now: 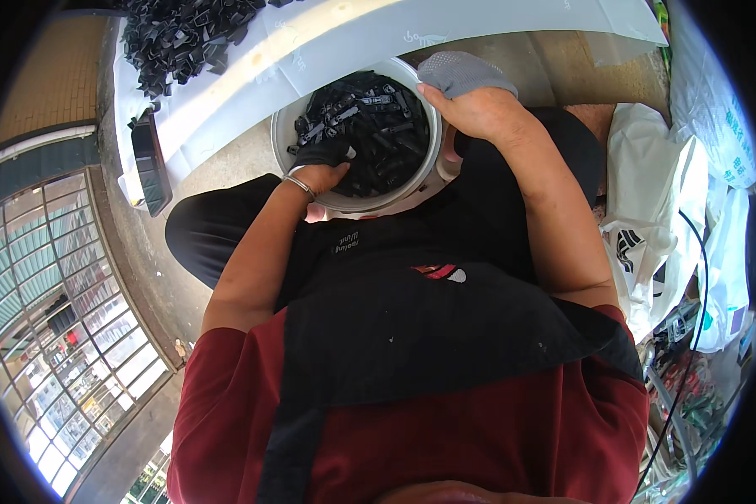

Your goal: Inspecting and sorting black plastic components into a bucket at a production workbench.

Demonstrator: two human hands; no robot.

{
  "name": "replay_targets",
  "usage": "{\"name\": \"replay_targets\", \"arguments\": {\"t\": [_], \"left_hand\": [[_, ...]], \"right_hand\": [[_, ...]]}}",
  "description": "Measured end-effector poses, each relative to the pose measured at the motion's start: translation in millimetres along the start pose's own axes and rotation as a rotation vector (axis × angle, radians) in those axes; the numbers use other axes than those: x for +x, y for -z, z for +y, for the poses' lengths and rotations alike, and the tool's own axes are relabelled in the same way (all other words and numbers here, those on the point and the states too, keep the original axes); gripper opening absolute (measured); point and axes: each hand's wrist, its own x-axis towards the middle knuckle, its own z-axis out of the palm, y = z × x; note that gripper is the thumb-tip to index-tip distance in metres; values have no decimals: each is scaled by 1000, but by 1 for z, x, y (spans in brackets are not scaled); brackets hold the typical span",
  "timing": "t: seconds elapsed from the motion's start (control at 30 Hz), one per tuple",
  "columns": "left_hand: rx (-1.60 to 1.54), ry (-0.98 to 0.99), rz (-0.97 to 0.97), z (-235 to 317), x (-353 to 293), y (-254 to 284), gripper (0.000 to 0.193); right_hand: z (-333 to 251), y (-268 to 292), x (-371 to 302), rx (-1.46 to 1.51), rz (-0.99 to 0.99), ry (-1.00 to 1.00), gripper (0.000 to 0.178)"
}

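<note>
A round white bucket (435, 139) stands between my knees, filled with black plastic pieces (386, 139), some shaped like clips or buckles. My left hand (323, 168) reaches into it at the near left, over the pieces. Dark cloth covers its fingers and blends with the black pieces, so their grip is hidden. A bracelet circles that wrist. At the bucket's far right rim is my right hand (479, 105), closed on the edge with its bare thumb against it. A grey mesh glove (462, 71) covers its other fingers.
Beyond the bucket, a table with a white cover (328, 50) carries a heap of small black pieces (181, 38). A phone (149, 160) is at its left edge. White bags (655, 185) and a dark cable (704, 277) are on the right. A barred window (67, 311) is on the left.
</note>
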Motion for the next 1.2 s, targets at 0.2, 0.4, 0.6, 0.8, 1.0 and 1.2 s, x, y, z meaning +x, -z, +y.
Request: {"name": "replay_targets", "arguments": {"t": [0.2,0.4,0.6,0.8,1.0,1.2], "left_hand": [[61,13,308,-5,11,-2,32],[269,-23,161,20,34,-24,47],[271,-179,-161,67,17,-29,35],[5,-250,-136,48,-3,-24,24],[236,128,192,0,-18,23,24],[340,412,897,-23,-24,25,34]], "right_hand": [[-3,-1,-1,5,-39,-46,41],[-18,1,-2,-38,-128,-42,35],[-12,-8,-3,-132,-241,-39,39],[-5,-7,-9,-77,-95,17,28],[8,13,-15,-69,103,26,29],[48,38,9,-77,171,-196,29]]}}
